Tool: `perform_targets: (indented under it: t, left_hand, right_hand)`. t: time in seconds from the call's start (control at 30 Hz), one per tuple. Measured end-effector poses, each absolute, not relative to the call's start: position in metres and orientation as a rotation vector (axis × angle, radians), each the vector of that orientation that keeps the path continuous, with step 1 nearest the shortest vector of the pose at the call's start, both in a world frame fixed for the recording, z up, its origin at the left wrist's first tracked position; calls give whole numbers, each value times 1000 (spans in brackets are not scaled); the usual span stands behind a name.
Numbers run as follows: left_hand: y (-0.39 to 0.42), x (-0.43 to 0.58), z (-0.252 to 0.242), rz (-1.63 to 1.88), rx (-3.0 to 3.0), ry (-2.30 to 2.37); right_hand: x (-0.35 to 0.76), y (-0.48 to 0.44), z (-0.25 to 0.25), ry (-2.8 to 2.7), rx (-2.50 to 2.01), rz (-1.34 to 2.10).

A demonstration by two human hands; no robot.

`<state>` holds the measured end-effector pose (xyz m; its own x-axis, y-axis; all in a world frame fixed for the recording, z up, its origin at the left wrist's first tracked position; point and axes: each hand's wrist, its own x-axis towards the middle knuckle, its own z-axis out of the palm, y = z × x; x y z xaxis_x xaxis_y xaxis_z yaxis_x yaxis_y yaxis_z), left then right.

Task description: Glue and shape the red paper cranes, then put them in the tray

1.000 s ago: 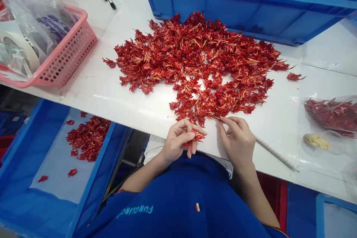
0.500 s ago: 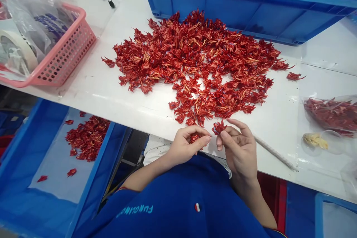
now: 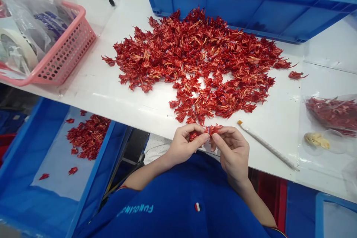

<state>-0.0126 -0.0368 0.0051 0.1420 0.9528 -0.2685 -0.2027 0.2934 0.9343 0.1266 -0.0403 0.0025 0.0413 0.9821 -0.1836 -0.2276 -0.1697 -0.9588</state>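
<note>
At the table's front edge, my left hand (image 3: 182, 143) and my right hand (image 3: 234, 150) meet, fingers closed. Between their fingertips is a small red flower-like piece (image 3: 213, 129) with pointed tips and a bluish band, pinched from both sides. Another red piece (image 3: 193, 135) is tucked inside the curled fingers of my left hand. Just beyond my hands spreads a large pile of similar red pieces (image 3: 195, 55). A thin pale brush-like stick (image 3: 267, 145) with an orange-brown tip lies to the right of my right hand.
A blue crate (image 3: 237, 9) of dark green pieces stands behind the pile. To the left are a pink basket (image 3: 67, 52) and, lower down, a blue bin (image 3: 16, 189) holding more red pieces. A clear bag of red pieces (image 3: 331, 113) and a yellowish lump (image 3: 316, 140) lie at right.
My right hand has moved left, bringing its red piece against my left fingertips, which now grip it too. The stick's tip has come into view.
</note>
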Motion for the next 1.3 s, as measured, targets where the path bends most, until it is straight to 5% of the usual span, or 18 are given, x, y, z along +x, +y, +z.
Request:
perform_targets:
  t: [0.87, 1.17, 1.3]
  left_hand:
    - [-36, -15, -2, 1438, 1726, 1187]
    - [-36, -15, -3, 1276, 1634, 1126]
    - [-37, -13, -2, 1133, 1354, 1209]
  right_hand:
    - [126, -47, -7, -1150, -1145, 973]
    - [131, -48, -5, -1150, -1133, 1029]
    - [160, -42, -1, -1453, -1379, 725]
